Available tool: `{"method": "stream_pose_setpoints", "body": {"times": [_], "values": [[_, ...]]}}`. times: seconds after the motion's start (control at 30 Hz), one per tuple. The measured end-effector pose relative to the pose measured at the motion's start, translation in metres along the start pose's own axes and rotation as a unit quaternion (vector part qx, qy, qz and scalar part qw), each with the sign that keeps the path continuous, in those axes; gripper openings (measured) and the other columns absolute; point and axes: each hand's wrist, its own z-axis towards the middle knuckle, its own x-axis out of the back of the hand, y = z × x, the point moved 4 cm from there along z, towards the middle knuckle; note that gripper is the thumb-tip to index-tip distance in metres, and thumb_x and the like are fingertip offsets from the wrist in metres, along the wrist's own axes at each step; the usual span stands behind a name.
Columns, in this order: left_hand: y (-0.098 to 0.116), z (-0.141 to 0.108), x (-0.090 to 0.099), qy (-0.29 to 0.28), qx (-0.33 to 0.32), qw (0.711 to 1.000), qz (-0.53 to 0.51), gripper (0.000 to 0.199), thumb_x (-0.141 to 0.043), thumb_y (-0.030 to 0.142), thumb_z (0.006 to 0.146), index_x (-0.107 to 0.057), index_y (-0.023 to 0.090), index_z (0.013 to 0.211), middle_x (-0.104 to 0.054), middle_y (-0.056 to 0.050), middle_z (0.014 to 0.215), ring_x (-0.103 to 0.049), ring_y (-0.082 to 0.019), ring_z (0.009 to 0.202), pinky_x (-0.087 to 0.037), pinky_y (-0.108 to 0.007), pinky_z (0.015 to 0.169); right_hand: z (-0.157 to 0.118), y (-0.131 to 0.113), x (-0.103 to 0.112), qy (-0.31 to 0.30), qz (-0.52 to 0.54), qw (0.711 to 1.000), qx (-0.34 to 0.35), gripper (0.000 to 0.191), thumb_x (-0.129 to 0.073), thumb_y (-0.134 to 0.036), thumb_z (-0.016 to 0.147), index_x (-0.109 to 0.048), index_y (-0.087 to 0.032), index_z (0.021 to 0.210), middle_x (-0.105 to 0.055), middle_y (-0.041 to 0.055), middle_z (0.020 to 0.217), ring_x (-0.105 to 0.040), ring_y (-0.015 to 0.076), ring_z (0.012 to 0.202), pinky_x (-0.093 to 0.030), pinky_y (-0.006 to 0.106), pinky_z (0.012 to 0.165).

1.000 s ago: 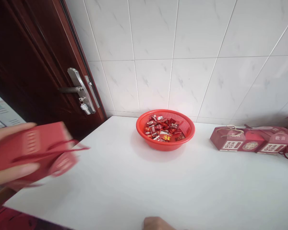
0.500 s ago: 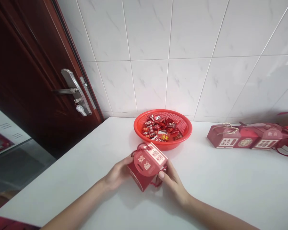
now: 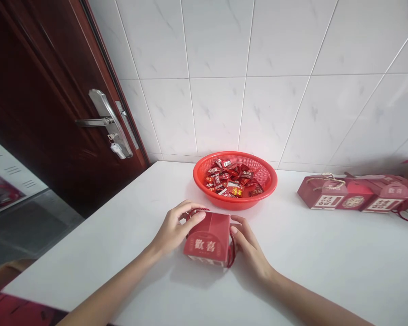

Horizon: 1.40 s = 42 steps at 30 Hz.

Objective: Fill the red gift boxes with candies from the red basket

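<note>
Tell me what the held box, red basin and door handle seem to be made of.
Held box: probably matte card, judging by its flat panels and straight folded edges.
Red basin: likely plastic, slightly glossy, with fine mesh-like holes and a smooth rim.
Door handle: apparently metal, from its silvery sheen; which metal, I can't tell.

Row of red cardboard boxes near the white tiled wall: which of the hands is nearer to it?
Right. The right hand is in front and to the left of the row of boxes; the left hand is farther left, across the red cardboard box between them.
</note>
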Motion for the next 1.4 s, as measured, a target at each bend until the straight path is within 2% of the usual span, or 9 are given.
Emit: {"method": "stream_pose_setpoints", "body": {"times": [0.1,0.23,0.37,0.47,0.6,0.77,1.0,1.23,1.4], "values": [[0.005,0.004,-0.010,0.002,0.009,1.000,-0.007,0.035,-0.066,0.053,0.088,-0.074,0.019,0.083,-0.066,-0.006,0.093,-0.065,-0.019,0.081,-0.051,-0.026,0.065,0.001,-0.004,0.007,0.043,0.000,0.999,0.019,0.049,-0.061,-0.059,0.093,-0.050,-0.027,0.128,-0.065,0.0069,0.119,-0.065,0.0187,0.081,-0.054,0.033,0.071],[0.012,0.013,-0.023,-0.007,-0.039,0.999,0.017,0.032,-0.065,0.048,0.088,-0.074,0.018,0.079,-0.069,-0.004,0.081,-0.062,-0.017,0.073,-0.049,-0.026,0.067,0.002,-0.024,0.022,0.081,-0.144,0.977,0.135,0.041,-0.055,-0.057,0.096,-0.056,-0.025,0.123,-0.067,0.0053,0.104,-0.064,0.0231,0.093,-0.053,0.037,0.084],[0.014,0.023,-0.035,0.004,-0.070,0.998,0.007,0.031,-0.064,0.046,0.089,-0.074,0.017,0.080,-0.071,-0.003,0.078,-0.060,-0.016,0.070,-0.046,-0.026,0.064,-0.007,-0.058,0.030,0.097,-0.271,0.896,0.339,0.022,-0.054,-0.040,0.100,-0.062,-0.024,0.114,-0.067,0.0083,0.112,-0.064,0.0220,0.099,-0.052,0.037,0.087],[0.010,0.029,-0.043,0.022,-0.069,0.997,-0.017,0.034,-0.064,0.048,0.089,-0.074,0.016,0.081,-0.071,-0.004,0.079,-0.059,-0.017,0.071,-0.045,-0.026,0.063,-0.018,-0.069,0.023,0.031,-0.343,0.831,0.437,0.011,-0.059,-0.026,0.098,-0.064,-0.023,0.107,-0.064,0.0110,0.126,-0.064,0.0229,0.111,-0.053,0.036,0.091],[0.003,0.030,-0.052,0.034,-0.038,0.997,-0.063,0.036,-0.063,0.048,0.091,-0.069,0.015,0.078,-0.069,-0.003,0.078,-0.059,-0.018,0.075,-0.045,-0.026,0.067,-0.029,-0.062,0.009,-0.049,-0.417,0.767,0.486,0.041,-0.068,-0.027,0.093,-0.056,-0.023,0.132,-0.065,0.0148,0.128,-0.066,0.0264,0.110,-0.056,0.039,0.090],[-0.007,0.027,-0.049,0.064,0.001,0.992,-0.108,0.027,-0.066,0.045,0.090,-0.063,0.019,0.096,-0.064,0.001,0.080,-0.057,-0.015,0.072,-0.044,-0.024,0.066,-0.035,-0.055,-0.001,-0.019,-0.444,0.744,0.499,0.053,-0.067,-0.022,0.094,-0.047,-0.022,0.143,-0.066,0.0165,0.125,-0.065,0.0265,0.110,-0.056,0.039,0.087],[-0.002,0.028,-0.041,0.049,-0.020,0.996,-0.077,0.025,-0.056,0.040,0.092,-0.066,0.020,0.082,-0.071,-0.003,0.090,-0.064,-0.021,0.089,-0.048,-0.029,0.082,-0.058,-0.061,-0.016,0.005,-0.479,0.575,0.663,0.033,-0.055,-0.001,0.091,-0.064,-0.016,0.119,-0.076,0.0076,0.091,-0.065,0.0192,0.089,-0.050,0.037,0.088],[0.016,0.012,-0.047,0.006,-0.006,0.999,0.051,0.039,-0.075,0.038,0.075,-0.066,0.023,0.109,-0.070,-0.006,0.120,-0.062,-0.029,0.111,-0.046,-0.039,0.099,-0.064,-0.056,-0.020,-0.048,-0.493,0.537,0.683,0.025,-0.051,-0.008,0.094,-0.067,-0.023,0.107,-0.081,0.0014,0.090,-0.069,0.0176,0.084,-0.052,0.036,0.084],[0.020,0.009,-0.045,-0.015,-0.011,0.998,0.054,0.043,-0.070,0.027,0.072,-0.065,0.025,0.115,-0.068,-0.006,0.127,-0.058,-0.030,0.120,-0.043,-0.041,0.104,-0.062,-0.044,-0.020,-0.089,-0.463,0.591,0.654,0.046,-0.051,-0.008,0.086,-0.058,-0.020,0.130,-0.080,0.0067,0.093,-0.070,0.0225,0.082,-0.053,0.041,0.078]]}}
